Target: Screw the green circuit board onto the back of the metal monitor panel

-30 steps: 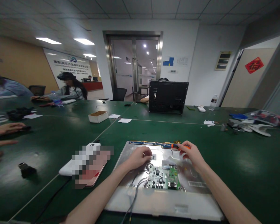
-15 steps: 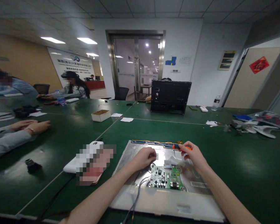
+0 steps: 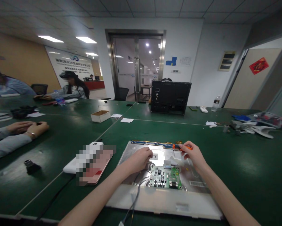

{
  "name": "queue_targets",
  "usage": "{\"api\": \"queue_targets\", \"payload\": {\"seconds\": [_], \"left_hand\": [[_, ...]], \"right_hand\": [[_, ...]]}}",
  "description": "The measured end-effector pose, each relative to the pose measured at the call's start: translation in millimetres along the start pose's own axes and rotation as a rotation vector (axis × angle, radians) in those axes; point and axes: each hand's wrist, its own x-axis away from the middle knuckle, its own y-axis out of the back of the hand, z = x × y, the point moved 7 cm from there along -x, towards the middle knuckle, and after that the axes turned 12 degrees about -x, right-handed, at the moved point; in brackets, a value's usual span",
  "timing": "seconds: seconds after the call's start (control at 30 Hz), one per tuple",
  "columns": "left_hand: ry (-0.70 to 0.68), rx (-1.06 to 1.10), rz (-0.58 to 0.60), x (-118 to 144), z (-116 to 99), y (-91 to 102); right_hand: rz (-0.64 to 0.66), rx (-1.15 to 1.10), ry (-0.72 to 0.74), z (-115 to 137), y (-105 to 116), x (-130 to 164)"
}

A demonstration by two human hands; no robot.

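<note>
A silver metal display panel (image 3: 155, 201) lies face down on the green table (image 3: 237, 169) in front of me. A small green circuit board (image 3: 165, 179) sits on its middle, with grey cables (image 3: 137, 194) running off toward me. My left hand (image 3: 138, 158) rests with curled fingers on the panel just left of the board. My right hand (image 3: 194, 153) grips an orange-handled screwdriver (image 3: 179, 146) near the panel's far edge, beside a strip of blue and orange flex.
A white device and a pink phone (image 3: 93, 166) lie left of the panel. A black monitor shell (image 3: 170, 97) stands further back, a small cardboard box (image 3: 100, 116) to its left. Loose parts (image 3: 256, 127) clutter the right. Other people's arms (image 3: 16, 135) rest at the left.
The view shifted slightly. My hands stayed on the panel in nearly the same pose. The person at the left drew their hands together on the table.
</note>
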Motion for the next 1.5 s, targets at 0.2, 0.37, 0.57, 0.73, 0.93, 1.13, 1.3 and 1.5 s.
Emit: {"api": "queue_targets", "payload": {"seconds": [0.2,0.37,0.57,0.73,0.93,1.13,1.3,1.5], "left_hand": [[0.036,0.114,-0.052,44.1,-14.6,19.8],[0.078,0.242,-0.083,75.4,-35.2,12.6],[0.149,0.344,-0.154,79.5,-33.4,-1.4],[0.199,0.333,-0.176,73.7,-28.8,-6.8],[0.149,0.335,-0.160,68.7,-33.8,-16.6],[0.148,0.365,-0.158,68.9,-33.6,-17.8],[0.101,0.381,-0.191,71.3,-34.6,-14.7],[0.078,0.365,-0.197,72.8,-36.2,-15.7]], "right_hand": [[-0.024,-0.003,0.022,3.3,-0.4,-0.2],[0.005,-0.044,0.014,7.4,-8.7,5.9],[0.035,-0.043,0.016,13.1,-19.5,14.0],[0.055,-0.035,0.023,13.5,-21.7,16.2],[0.074,-0.036,0.023,11.7,-21.6,17.2],[0.084,-0.031,0.031,12.5,-23.2,17.4],[0.093,-0.017,0.027,12.4,-24.7,17.3],[0.080,0.016,0.047,10.9,-24.3,17.0]]}}
